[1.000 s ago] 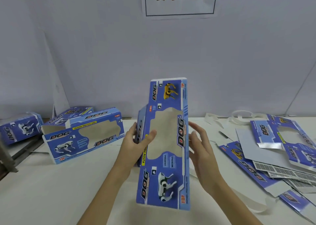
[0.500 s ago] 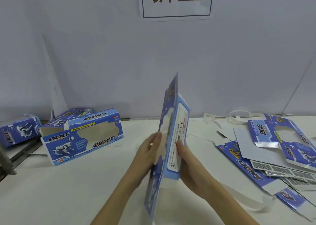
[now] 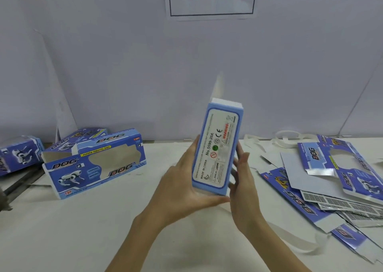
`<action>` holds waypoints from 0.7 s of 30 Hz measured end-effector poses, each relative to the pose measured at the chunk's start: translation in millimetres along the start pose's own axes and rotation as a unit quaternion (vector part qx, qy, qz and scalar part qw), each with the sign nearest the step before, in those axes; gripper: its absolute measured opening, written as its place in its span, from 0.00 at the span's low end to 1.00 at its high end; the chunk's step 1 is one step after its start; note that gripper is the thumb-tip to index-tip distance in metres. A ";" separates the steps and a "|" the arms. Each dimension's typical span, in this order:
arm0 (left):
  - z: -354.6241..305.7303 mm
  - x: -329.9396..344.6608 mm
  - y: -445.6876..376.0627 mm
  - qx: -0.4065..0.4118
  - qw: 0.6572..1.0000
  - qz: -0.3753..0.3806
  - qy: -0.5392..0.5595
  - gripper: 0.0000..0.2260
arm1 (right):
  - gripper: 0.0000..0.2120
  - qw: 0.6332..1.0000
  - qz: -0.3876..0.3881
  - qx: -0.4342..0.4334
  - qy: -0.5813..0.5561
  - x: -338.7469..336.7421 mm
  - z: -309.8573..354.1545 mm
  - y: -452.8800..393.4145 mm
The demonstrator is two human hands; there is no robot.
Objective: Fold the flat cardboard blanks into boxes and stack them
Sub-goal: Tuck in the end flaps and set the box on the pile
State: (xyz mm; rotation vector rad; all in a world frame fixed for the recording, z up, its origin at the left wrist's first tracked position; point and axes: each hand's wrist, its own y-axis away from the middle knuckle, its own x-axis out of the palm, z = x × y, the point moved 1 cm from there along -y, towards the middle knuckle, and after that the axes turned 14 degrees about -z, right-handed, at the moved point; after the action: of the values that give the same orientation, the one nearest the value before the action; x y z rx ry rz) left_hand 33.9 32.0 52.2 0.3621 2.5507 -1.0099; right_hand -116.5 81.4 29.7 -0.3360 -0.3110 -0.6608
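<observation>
Held box [image 3: 217,149]: printed cardboard, smooth, slight sheen. Flat blanks [image 3: 323,180] right: same card, grey matt backs. Table [image 3: 72,230]: matt, maybe cloth-covered.

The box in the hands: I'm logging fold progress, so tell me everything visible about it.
The box is blue printed cardboard, held upright above the table between both hands. A white label panel faces the camera, reading "MADE IN CHINA", a CE mark and a red warning. Its upper end looks blurred. The left hand grips its left side and lower end; the right hand rests against its right side.
</observation>
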 end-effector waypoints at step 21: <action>48.3 -25.3 -16.1 -0.199 0.921 -0.121 0.313 0.36 | 0.35 0.961 0.245 0.120 0.042 -1.5 13.8 -37.4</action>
State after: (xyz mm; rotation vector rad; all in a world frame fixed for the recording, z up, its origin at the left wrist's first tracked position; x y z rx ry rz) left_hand 62.6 -15.7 40.1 0.2888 3.3586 -0.4529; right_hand -143.9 60.0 49.1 -0.1404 -0.2120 -0.1460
